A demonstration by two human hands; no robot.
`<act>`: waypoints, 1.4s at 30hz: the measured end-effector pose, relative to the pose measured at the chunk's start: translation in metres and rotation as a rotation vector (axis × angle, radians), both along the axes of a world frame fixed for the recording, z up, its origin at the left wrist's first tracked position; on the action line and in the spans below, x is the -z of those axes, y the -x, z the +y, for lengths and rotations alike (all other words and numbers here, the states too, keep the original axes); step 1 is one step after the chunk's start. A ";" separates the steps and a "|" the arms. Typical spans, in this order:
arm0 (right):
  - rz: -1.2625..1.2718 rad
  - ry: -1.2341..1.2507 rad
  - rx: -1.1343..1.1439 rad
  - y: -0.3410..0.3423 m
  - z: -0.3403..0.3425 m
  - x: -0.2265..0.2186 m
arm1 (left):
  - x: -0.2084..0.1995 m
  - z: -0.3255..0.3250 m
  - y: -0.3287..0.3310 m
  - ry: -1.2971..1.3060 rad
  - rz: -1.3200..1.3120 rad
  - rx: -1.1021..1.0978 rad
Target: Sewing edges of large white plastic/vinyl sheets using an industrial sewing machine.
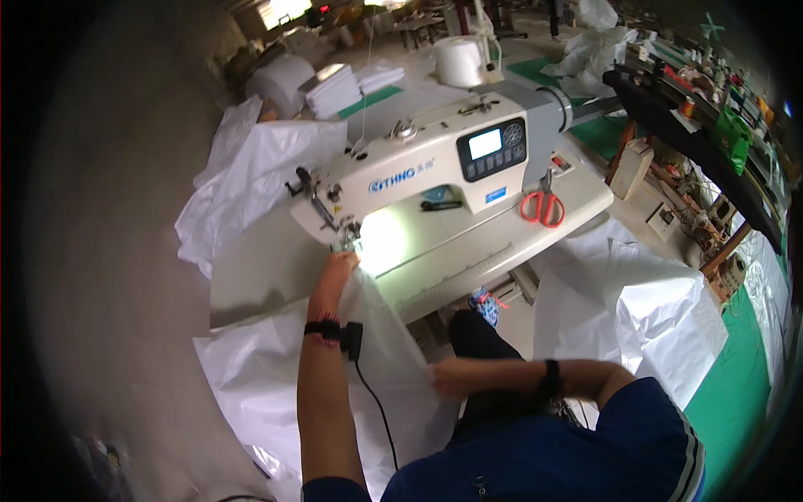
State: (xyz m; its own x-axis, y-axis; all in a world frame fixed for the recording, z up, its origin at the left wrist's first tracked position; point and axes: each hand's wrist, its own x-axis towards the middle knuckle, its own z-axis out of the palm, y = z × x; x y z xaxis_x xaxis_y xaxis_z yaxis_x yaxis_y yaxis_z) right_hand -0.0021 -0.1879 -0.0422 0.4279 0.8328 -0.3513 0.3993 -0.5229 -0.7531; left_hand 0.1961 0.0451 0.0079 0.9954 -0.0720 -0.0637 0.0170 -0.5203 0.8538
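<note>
A white sewing machine [418, 167] with a lit display stands on a pale table, its lamp shining by the needle. My left hand [337, 266] is right at the presser foot, its fingers closed on the top corner of a white plastic-like sheet [368, 368]. From there the sheet hangs over the table's front edge toward my lap. My right hand [452, 377], lower and nearer my body, is closed on the sheet's right edge; its fingers are slightly blurred. A black band with a small box and cable [352, 341] is on my left wrist.
Red-handled scissors [544, 207] lie at the table's right end. A black tool [441, 206] rests under the machine arm. White sheeting [627, 301] is heaped at right, and more [242, 176] behind the table at left. A cluttered bench [694, 109] runs along the right.
</note>
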 end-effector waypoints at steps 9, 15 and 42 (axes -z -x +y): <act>0.512 -0.634 0.865 -0.200 0.053 -0.030 | -0.004 -0.004 -0.006 0.396 0.279 -0.148; -0.403 -0.427 0.858 -0.191 0.095 -0.012 | 0.010 0.003 -0.007 0.403 0.154 -0.127; -0.723 -0.010 0.616 -0.144 0.098 -0.040 | 0.026 -0.013 0.042 -0.722 -0.737 0.131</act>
